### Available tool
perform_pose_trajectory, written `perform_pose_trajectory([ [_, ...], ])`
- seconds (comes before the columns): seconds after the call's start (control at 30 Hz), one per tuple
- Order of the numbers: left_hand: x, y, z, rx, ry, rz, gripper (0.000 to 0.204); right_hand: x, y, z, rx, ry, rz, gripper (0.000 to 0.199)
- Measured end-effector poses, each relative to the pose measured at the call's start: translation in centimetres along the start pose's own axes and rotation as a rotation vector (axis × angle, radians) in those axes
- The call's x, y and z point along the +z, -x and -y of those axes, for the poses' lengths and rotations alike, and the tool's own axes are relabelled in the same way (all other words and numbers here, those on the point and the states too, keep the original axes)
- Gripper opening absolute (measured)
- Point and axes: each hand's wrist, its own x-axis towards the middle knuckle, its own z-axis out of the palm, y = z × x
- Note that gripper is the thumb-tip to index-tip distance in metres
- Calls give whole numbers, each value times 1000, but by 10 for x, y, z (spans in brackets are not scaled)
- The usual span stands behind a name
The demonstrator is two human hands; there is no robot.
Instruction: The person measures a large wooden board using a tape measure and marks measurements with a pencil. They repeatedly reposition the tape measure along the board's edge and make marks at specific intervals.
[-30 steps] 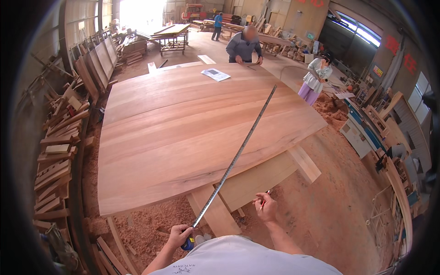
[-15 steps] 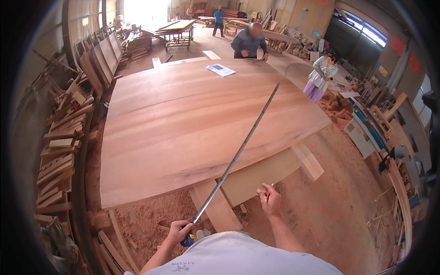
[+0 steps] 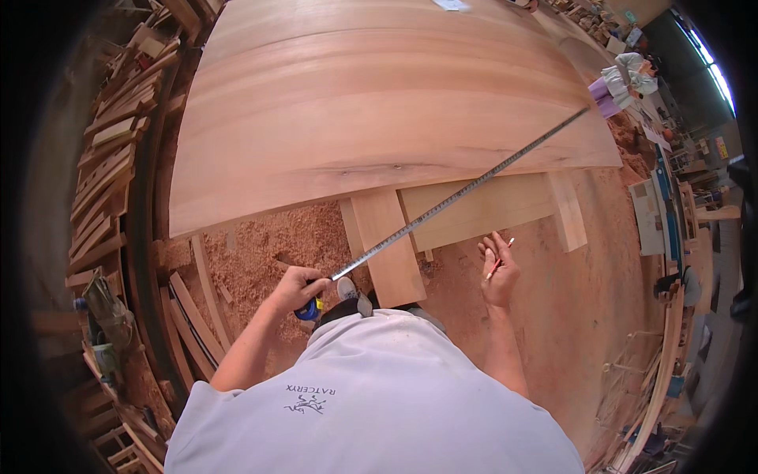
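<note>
My left hand is closed around a tape measure with a blue, black and yellow case, low in front of my body. Its long metal blade slants up to the right across a large wooden panel, its far end near the panel's right side. Whether the blade touches the surface I cannot tell. My right hand, off the panel's near edge, grips a thin red pencil; a small white end sticks out beyond the fingers.
Boards jut from under the panel's near edge. Sawdust covers the floor there. Stacked timber offcuts line the left. A person in purple trousers stands beyond the panel's right side. Wooden frames and machinery stand at right.
The view has tilted down, so the panel sits higher in the picture. The blade now lies flatter and reaches further right. Both hands keep hold of their things.
</note>
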Motion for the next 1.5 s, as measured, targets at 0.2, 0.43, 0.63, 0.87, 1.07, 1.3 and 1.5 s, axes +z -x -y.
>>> perform_pose_trajectory([
  [0.2,-34,-16,1,-136,-74,21,19,-14,-31,6,370,175,112,23],
  [0.43,-91,-29,-16,-223,-172,-27,20,18,-74,-19,-28,246,-23,24],
  [0.63,-109,-38,-25,-186,-353,-28,22,40,-100,-37,-167,241,36,21],
  [0.87,-115,-40,-12,-332,-224,62,23,84,-111,-10,-383,261,404,26],
  [1.07,-140,-40,18,-227,-145,84,28,117,-120,2,-515,345,608,30],
  [1.3,-178,-42,36,-296,-101,148,25,144,-116,13,-517,396,686,28],
  [1.5,-224,-25,54,-317,-191,120,24,180,-114,29,-394,294,772,20],
])
